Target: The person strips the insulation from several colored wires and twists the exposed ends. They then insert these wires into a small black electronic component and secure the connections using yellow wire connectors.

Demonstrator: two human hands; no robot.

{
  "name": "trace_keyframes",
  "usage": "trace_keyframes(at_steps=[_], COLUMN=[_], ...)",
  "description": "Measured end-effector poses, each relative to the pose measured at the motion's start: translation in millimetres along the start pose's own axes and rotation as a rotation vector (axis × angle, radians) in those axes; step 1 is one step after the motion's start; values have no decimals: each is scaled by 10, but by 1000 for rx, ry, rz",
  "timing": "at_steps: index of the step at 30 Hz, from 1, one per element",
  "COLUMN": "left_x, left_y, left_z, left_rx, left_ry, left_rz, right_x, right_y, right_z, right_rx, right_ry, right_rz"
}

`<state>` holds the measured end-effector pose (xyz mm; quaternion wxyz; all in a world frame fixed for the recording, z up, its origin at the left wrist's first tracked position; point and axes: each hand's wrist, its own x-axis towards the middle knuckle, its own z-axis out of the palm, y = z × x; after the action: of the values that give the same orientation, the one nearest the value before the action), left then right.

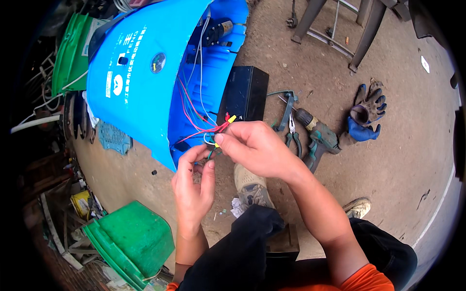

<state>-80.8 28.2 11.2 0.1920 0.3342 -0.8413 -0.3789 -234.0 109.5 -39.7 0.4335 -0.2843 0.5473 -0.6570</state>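
Blue plastic fills the upper left: a large curved blue shell [145, 77], lying open side up on a dirt ground [407, 160], with a bundle of red, blue and white wires [194, 109] running down its hollow toward the middle of the view.

Near the centre, both bare hands meet over the wire ends. The right hand [255, 145], arriving from five o'clock, has its thumb and fingers pressed together on the red wires where they end in small yellow connectors [231, 119]. The left hand [193, 182], coming up from six o'clock, pinches a thin green wire [209, 154] between thumb and fingertips, just below the right hand. The two hands are nearly touching.

At twelve o'clock from the hands, just beside the shell's edge, sits a black box-shaped battery [245, 92]. At two to three o'clock lie pliers [292, 133], then a green cordless drill [318, 138], then a pair of dark and blue work gloves [366, 114] farther out. Legs of a metal frame [335, 24] stand at one o'clock.

Below the hands show the person's pale shoes [251, 186], dark trousers and an orange sleeve. A green plastic bin [131, 240] lies at seven o'clock, and another green container [70, 53] sits at ten o'clock beside scattered scrap.
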Motion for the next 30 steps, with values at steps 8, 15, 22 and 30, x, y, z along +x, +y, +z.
trace_keyframes(at_steps=[8, 15, 22, 30], left_x=[159, 251, 301, 327], left_y=[41, 148, 110, 106], left_z=[17, 21, 37, 25], left_rx=[176, 298, 337, 325], left_ry=[-54, -35, -55, -65], left_rz=[168, 219, 271, 316], right_x=[27, 38, -1, -45], right_y=[92, 132, 52, 23], right_z=[-27, -2, -35, 11], right_rx=[-2, -23, -310, -38], right_ry=[-74, -47, 65, 58], right_rz=[-23, -36, -384, -97])
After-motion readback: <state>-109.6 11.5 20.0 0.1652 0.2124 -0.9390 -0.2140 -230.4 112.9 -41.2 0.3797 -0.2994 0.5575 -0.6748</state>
